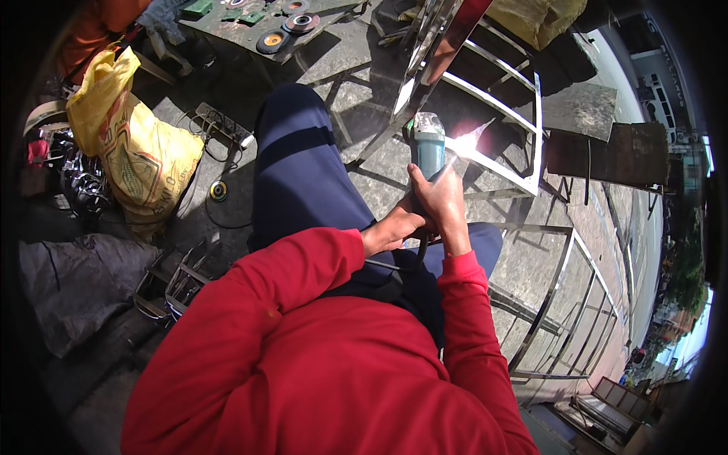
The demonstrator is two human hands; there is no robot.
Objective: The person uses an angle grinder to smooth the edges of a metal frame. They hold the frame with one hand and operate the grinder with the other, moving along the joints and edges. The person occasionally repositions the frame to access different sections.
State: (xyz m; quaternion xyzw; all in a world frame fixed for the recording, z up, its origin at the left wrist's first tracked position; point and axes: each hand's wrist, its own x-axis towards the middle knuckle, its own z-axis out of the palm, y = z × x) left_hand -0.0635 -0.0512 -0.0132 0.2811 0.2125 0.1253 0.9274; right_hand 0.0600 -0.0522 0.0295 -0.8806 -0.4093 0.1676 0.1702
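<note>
An angle grinder (430, 152) with a teal body and a silver head points away from me, above my knees. My right hand (442, 199) is wrapped round its body from the right. Lower down, my left hand (396, 227) is closed round the rear end, and a dark cord hangs below it. Just beyond the grinder's head stands a shiny metal frame (494, 104) with several crossbars. A bright glare covers part of its near bar. The grinder's disc cannot be made out, nor whether it touches the metal.
A second metal frame (574, 303) lies at the right. To the left are a yellow sack (144, 152), a power strip (220, 121) with cords, and a loose disc (218, 190) on the floor. Grinding discs (273, 41) lie on a low table (227, 32) at the far left.
</note>
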